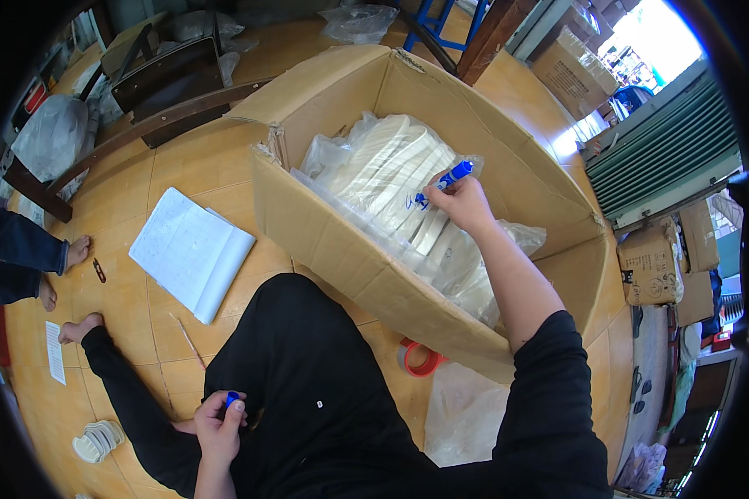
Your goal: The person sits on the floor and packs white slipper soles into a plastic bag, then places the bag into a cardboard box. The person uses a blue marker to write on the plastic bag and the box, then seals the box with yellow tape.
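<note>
Marking looks under way: the right hand (459, 202) pinches one blue marker (456, 174), fingers closed round its barrel, tip down at the clear wrapping (524, 239) inside one cardboard box (358, 270). Down over the lap, the left hand (219, 428) has its fingers curled shut on one blue cap (232, 398). Blue marks (410, 201) already show on the plastic; how much is left, I can't tell. The box stands open. One red tape roll (423, 361) lies beside it; the white pieces (374, 162) overlap too much to count.
</note>
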A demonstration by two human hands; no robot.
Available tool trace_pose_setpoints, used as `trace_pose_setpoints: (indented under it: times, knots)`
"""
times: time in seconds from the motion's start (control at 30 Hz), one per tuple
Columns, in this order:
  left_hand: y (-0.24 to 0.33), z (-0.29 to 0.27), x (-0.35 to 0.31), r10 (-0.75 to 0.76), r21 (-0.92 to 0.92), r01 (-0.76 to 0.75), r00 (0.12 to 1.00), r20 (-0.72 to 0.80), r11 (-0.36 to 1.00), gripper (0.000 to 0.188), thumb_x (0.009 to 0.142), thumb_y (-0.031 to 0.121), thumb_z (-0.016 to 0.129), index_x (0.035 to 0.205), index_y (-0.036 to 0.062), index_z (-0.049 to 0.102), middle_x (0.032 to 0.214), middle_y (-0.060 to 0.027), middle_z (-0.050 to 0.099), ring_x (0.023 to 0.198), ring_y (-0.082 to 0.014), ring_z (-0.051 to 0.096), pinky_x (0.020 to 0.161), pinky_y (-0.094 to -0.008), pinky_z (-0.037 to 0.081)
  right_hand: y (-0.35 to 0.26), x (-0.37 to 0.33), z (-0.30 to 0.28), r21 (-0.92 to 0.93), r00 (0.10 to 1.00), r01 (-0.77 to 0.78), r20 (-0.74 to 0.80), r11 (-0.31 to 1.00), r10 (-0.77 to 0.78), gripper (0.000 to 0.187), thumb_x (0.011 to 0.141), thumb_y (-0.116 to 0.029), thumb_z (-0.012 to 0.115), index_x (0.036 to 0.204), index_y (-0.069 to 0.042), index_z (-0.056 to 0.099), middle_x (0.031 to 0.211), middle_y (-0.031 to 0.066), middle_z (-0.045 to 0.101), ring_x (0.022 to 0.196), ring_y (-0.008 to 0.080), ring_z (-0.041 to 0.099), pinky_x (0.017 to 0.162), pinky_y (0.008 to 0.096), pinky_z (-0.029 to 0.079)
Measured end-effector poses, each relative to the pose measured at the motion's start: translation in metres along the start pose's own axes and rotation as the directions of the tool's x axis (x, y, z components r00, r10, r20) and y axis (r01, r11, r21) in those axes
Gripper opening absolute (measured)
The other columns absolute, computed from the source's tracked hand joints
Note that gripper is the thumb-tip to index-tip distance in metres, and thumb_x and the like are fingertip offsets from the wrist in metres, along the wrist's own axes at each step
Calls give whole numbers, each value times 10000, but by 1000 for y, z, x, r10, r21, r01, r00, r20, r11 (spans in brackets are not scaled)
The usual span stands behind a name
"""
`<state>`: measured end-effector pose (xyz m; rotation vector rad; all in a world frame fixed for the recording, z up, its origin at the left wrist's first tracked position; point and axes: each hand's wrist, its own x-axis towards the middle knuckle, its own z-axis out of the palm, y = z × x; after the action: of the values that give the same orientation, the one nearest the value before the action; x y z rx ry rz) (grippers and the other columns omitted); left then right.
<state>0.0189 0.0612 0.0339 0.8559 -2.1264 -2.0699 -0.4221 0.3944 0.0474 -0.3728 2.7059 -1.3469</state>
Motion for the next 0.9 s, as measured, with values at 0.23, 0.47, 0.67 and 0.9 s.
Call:
trace_pose_setpoints:
  times: [0.23, 0.47, 0.67, 0.9]
  knots:
    - [1, 1, 1, -4, -6, 4, 1000, 2, 1000, 234, 950, 207, 679, 980, -25, 669, 733, -12, 602, 613, -64, 552, 565, -209, 454, -4, 3, 1, -174, 1000, -10, -27, 985, 6, 349, 809, -303, 777, 859, 37, 713, 745, 125, 703, 685, 195, 659, 671, 341, 527]
    - [0, 1, 1, -5, -14, 6, 1000, 6, 1000, 242, 950, 214, 682, 978, -25, 669, 732, -13, 602, 612, -64, 552, 565, -210, 454, -6, 3, -7, -172, 999, -48, -14, 984, 47, 359, 790, -313, 781, 834, 34, 704, 736, 133, 701, 652, 207, 651, 652, 367, 529]
    - [-4, -1, 1, -3, -1, 3, 1000, 5, 1000, 245, 949, 215, 684, 983, -27, 671, 746, -15, 607, 615, -62, 551, 564, -207, 452, 4, 1, -11, -114, 1000, -4, 13, 993, 6, 348, 783, -299, 782, 808, 36, 692, 718, 117, 691, 638, 183, 643, 637, 364, 525]
    - [14, 8, 8, 23, -17, -23, 1000, -3, 1000, 269, 926, 174, 706, 1088, -37, 674, 862, -33, 619, 640, -64, 553, 566, -207, 454, -67, -4, -31, 165, 973, 181, -174, 969, -152, 208, 834, -186, 762, 868, 9, 697, 782, 76, 702, 729, 156, 664, 693, 319, 527]
